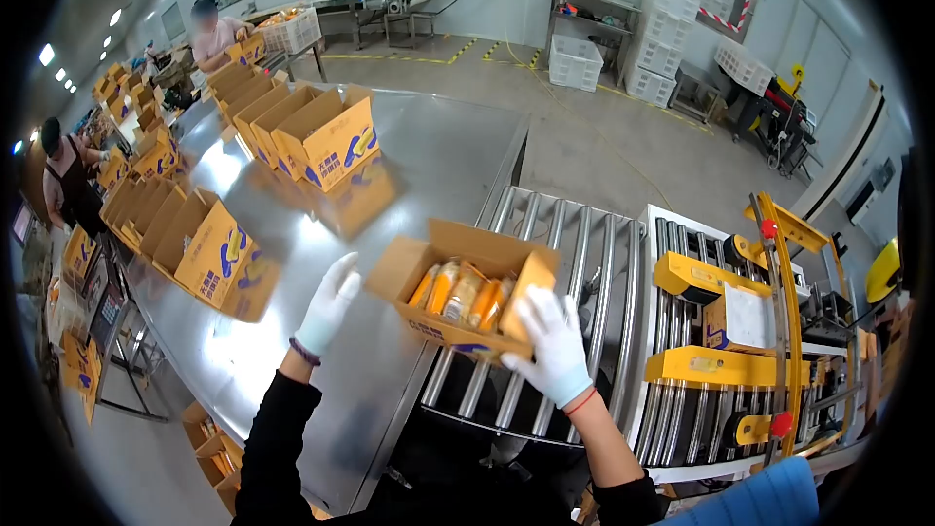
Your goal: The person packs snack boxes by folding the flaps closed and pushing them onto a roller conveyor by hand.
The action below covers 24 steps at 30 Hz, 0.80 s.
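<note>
An open cardboard box (453,334) with yellow-wrapped packs (461,294) inside sits where the steel table meets the roller conveyor. Its flaps stand up or lean outward. My right hand (553,346), in a white glove, lies against the box's right end with its fingers spread. To the left of the box is my left hand (329,310), also gloved. It is raised over the table, fingers stretched out, holding nothing and apart from the left flap. The right palm is hidden from view.
Open cartons stand in rows on the steel table (443,136). Right of me, rollers (672,424) lead into a yellow-framed machine (726,365) with a carton in it. Two co-workers (216,34) stand at the left. White crates (575,63) stand at the back.
</note>
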Each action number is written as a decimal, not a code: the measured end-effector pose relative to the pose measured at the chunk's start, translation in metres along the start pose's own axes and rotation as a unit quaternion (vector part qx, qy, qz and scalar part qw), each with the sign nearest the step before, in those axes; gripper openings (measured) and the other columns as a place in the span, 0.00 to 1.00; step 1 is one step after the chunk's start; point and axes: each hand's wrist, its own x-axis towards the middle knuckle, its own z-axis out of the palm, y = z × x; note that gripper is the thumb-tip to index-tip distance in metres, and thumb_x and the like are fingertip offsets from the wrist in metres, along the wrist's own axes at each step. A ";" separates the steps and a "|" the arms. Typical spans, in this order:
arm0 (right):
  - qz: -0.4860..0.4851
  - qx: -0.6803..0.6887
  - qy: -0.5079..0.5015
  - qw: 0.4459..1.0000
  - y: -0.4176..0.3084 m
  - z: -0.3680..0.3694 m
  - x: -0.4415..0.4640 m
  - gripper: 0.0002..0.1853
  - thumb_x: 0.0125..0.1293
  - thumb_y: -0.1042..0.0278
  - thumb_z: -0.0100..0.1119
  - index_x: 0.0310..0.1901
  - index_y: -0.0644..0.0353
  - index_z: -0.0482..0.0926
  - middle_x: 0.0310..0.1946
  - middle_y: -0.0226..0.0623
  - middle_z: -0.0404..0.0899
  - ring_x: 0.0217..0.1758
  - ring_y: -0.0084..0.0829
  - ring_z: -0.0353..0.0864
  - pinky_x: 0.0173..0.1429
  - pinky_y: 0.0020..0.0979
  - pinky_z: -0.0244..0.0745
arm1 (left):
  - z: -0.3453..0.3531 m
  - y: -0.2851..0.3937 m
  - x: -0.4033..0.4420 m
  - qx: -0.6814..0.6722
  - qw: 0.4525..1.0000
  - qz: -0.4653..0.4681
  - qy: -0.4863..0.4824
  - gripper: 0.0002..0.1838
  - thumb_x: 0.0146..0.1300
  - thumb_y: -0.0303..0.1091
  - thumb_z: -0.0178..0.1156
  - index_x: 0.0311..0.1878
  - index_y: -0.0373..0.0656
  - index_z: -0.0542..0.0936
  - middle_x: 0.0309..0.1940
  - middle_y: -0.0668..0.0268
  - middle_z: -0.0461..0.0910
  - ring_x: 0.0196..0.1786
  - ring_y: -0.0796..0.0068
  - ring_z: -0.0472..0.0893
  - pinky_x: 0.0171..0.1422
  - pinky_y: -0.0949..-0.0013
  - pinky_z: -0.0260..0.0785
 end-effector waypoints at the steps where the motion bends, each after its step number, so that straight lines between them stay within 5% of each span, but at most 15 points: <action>1: -0.045 0.050 -0.015 0.998 0.000 0.011 -0.008 0.40 0.53 0.54 0.78 0.69 0.51 0.75 0.72 0.41 0.70 0.79 0.48 0.62 0.83 0.60 0.49 | -0.001 -0.015 -0.003 -0.202 0.967 -0.157 0.013 0.30 0.78 0.43 0.58 0.75 0.37 0.68 0.72 0.56 0.73 0.74 0.66 0.72 0.76 0.63 0.66; 2: -0.083 0.010 -0.038 0.996 -0.003 0.018 -0.018 0.38 0.55 0.55 0.76 0.69 0.49 0.76 0.71 0.37 0.71 0.78 0.45 0.63 0.83 0.59 0.50 | 0.006 0.000 -0.001 -0.268 0.953 -0.137 -0.030 0.37 0.79 0.46 0.56 0.80 0.33 0.56 0.75 0.55 0.69 0.74 0.66 0.73 0.76 0.62 0.66; 3: -0.119 -0.030 -0.058 0.991 -0.005 0.021 -0.023 0.36 0.57 0.57 0.75 0.69 0.48 0.76 0.71 0.33 0.73 0.78 0.42 0.64 0.83 0.58 0.51 | 0.017 0.018 0.006 -0.271 0.953 -0.132 -0.031 0.37 0.79 0.46 0.56 0.80 0.33 0.56 0.75 0.55 0.69 0.74 0.66 0.73 0.76 0.62 0.66; 5: -0.120 -0.011 -0.063 0.991 -0.005 0.010 -0.022 0.29 0.61 0.59 0.72 0.66 0.48 0.80 0.65 0.31 0.79 0.74 0.38 0.72 0.83 0.57 0.54 | 0.044 0.045 0.016 -0.211 0.969 -0.022 -0.123 0.35 0.77 0.48 0.58 0.77 0.35 0.65 0.71 0.57 0.75 0.71 0.71 0.75 0.74 0.64 0.68; 7: -0.094 0.200 -0.044 0.974 0.005 0.003 -0.015 0.23 0.67 0.58 0.68 0.63 0.50 0.82 0.57 0.30 0.85 0.69 0.40 0.77 0.82 0.52 0.57 | 0.060 0.039 0.042 -0.029 0.960 0.016 -0.280 0.30 0.73 0.47 0.62 0.71 0.37 0.75 0.67 0.57 0.80 0.68 0.70 0.79 0.72 0.66 0.70; 8: -0.029 0.298 -0.032 0.954 0.006 -0.001 -0.011 0.19 0.69 0.59 0.66 0.59 0.53 0.85 0.49 0.34 0.87 0.63 0.44 0.81 0.78 0.49 0.64 | 0.077 0.072 0.047 0.147 0.951 -0.002 -0.273 0.20 0.70 0.43 0.64 0.57 0.38 0.84 0.55 0.58 0.86 0.62 0.63 0.82 0.69 0.63 0.72; 9: 0.066 0.336 -0.069 0.937 0.003 -0.012 -0.002 0.23 0.68 0.59 0.67 0.63 0.54 0.82 0.53 0.40 0.85 0.62 0.47 0.80 0.74 0.47 0.68 | 0.095 0.069 0.056 0.145 0.952 -0.002 -0.268 0.20 0.70 0.43 0.64 0.57 0.38 0.84 0.55 0.58 0.86 0.62 0.63 0.82 0.69 0.63 0.72; 11: -0.072 0.110 0.041 0.991 0.012 -0.011 0.028 0.29 0.64 0.59 0.68 0.66 0.57 0.77 0.60 0.46 0.79 0.63 0.49 0.78 0.72 0.49 0.68 | 0.121 0.047 0.072 0.254 0.951 0.065 -0.162 0.12 0.67 0.37 0.67 0.43 0.36 0.85 0.46 0.57 0.85 0.56 0.55 0.83 0.64 0.61 0.74; 12: -0.058 0.011 0.039 0.998 0.010 -0.012 0.037 0.35 0.61 0.57 0.71 0.69 0.58 0.73 0.69 0.48 0.71 0.69 0.50 0.72 0.74 0.48 0.66 | 0.125 0.050 0.071 0.255 0.953 0.061 -0.152 0.12 0.67 0.37 0.67 0.43 0.36 0.85 0.46 0.57 0.85 0.56 0.55 0.83 0.64 0.61 0.74; 15: 0.006 -0.115 0.095 0.989 -0.005 -0.017 0.055 0.44 0.57 0.52 0.74 0.72 0.63 0.68 0.71 0.49 0.68 0.76 0.49 0.64 0.81 0.53 0.57 | 0.128 0.042 0.059 0.386 0.916 0.104 0.011 0.13 0.66 0.37 0.69 0.44 0.37 0.81 0.43 0.58 0.82 0.56 0.60 0.82 0.64 0.59 0.75; 17: -0.022 -0.058 0.107 0.992 -0.018 -0.008 0.032 0.48 0.55 0.50 0.76 0.73 0.67 0.66 0.70 0.51 0.68 0.75 0.49 0.66 0.81 0.55 0.55 | 0.120 -0.015 0.055 0.064 0.993 0.002 0.097 0.20 0.68 0.38 0.69 0.57 0.37 0.78 0.52 0.57 0.81 0.63 0.65 0.79 0.67 0.61 0.74; 18: -0.018 -0.020 0.062 0.998 -0.025 -0.005 0.013 0.50 0.52 0.49 0.78 0.72 0.67 0.67 0.69 0.51 0.69 0.74 0.50 0.67 0.81 0.56 0.55 | 0.117 -0.078 0.059 -0.129 0.989 -0.073 0.025 0.27 0.72 0.38 0.66 0.68 0.35 0.71 0.61 0.54 0.77 0.66 0.68 0.77 0.69 0.63 0.73; 21: -0.012 -0.049 -0.019 0.999 -0.001 0.009 -0.023 0.51 0.45 0.52 0.83 0.70 0.65 0.69 0.68 0.49 0.70 0.72 0.50 0.68 0.81 0.55 0.55 | 0.120 -0.031 0.058 -0.216 0.963 -0.108 -0.120 0.28 0.73 0.38 0.65 0.70 0.34 0.71 0.64 0.53 0.77 0.66 0.68 0.78 0.68 0.65 0.75; 23: 0.081 -0.053 -0.069 0.993 0.006 -0.018 -0.019 0.52 0.44 0.56 0.83 0.71 0.65 0.67 0.69 0.50 0.70 0.73 0.51 0.67 0.83 0.53 0.52 | 0.161 -0.016 0.069 -0.296 0.936 -0.124 -0.146 0.27 0.73 0.37 0.64 0.70 0.35 0.72 0.62 0.54 0.79 0.62 0.68 0.80 0.65 0.64 0.77; 24: 0.106 -0.097 -0.041 0.989 0.024 -0.016 -0.021 0.54 0.43 0.57 0.84 0.73 0.65 0.65 0.71 0.51 0.68 0.76 0.52 0.65 0.85 0.51 0.50 | 0.200 -0.011 0.076 -0.209 0.973 -0.090 -0.031 0.23 0.73 0.37 0.63 0.66 0.35 0.75 0.56 0.55 0.82 0.59 0.68 0.82 0.62 0.63 0.78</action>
